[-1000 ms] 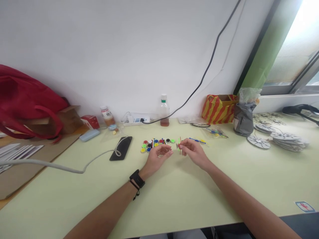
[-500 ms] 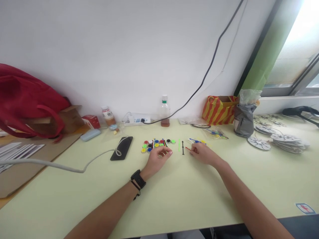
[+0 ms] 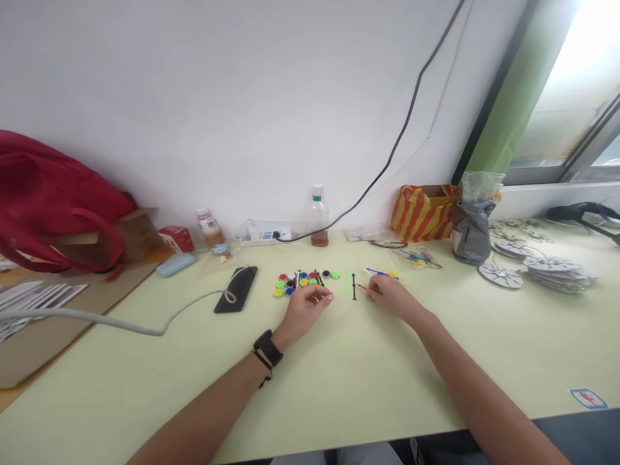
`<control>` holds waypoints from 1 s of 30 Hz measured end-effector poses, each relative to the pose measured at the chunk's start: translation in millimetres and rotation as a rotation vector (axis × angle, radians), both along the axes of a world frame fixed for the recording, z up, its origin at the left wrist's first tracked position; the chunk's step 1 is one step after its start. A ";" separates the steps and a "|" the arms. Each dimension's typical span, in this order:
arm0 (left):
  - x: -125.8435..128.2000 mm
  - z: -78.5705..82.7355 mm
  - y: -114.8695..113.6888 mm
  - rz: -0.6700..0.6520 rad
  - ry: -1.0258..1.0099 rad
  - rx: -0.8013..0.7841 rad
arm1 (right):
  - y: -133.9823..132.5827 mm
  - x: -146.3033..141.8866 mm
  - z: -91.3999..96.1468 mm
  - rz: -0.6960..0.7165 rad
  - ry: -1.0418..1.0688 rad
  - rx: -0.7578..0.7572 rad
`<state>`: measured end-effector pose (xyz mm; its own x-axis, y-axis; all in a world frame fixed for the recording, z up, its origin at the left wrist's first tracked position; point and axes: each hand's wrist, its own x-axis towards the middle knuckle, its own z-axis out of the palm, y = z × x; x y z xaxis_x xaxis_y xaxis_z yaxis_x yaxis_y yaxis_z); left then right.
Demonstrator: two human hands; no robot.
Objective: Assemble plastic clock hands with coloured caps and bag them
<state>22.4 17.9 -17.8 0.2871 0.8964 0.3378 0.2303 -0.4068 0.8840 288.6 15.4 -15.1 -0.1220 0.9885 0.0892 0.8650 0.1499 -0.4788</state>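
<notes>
My right hand [image 3: 390, 296] pinches a thin red arrow-shaped piece [image 3: 361, 286] at the tabletop, its narrow end pointing left. Just left of it a black arrow-shaped strip [image 3: 354, 287] lies lengthwise, and beside that a light green strip [image 3: 346, 282]. Behind my right hand are white, blue and yellow strips [image 3: 382, 273], partly hidden by it. My left hand [image 3: 303, 313], wearing a black watch, rests on the table with curved fingers apart and nothing visible in them. Just beyond it sit several small coloured round pieces [image 3: 289, 292] with thin strips among them, partly covered by the fingers.
A black phone [image 3: 236, 290] with a grey cable lies to the left. Along the wall stand a bottle [image 3: 320, 216], a power strip [image 3: 266, 232], a striped bag [image 3: 423, 213] and a grey bag [image 3: 472, 229]. Stacked discs [image 3: 559, 271] lie at right; a red bag [image 3: 58, 200] is at left.
The view has shifted slightly. My right hand keeps the red piece in its pinch, close to the black strip. My left hand stays in nearly the same place.
</notes>
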 end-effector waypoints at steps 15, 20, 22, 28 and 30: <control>-0.5 -1.7 -0.6 -0.011 0.019 0.011 | 20.8 4.0 -14.3 -0.169 -0.234 0.171; 1.7 1.1 -2.1 -0.006 0.033 0.003 | 10.1 -17.1 -18.6 0.137 -0.181 0.379; 1.9 1.4 -2.3 -0.006 0.042 0.009 | 6.5 -26.4 -20.8 0.197 -0.192 0.377; 1.8 2.7 -3.7 -0.010 0.058 0.045 | 2.4 -37.1 -19.4 0.322 -0.066 0.331; 2.1 2.8 -4.1 -0.013 0.073 0.066 | -0.4 -39.1 -16.9 0.372 -0.012 0.322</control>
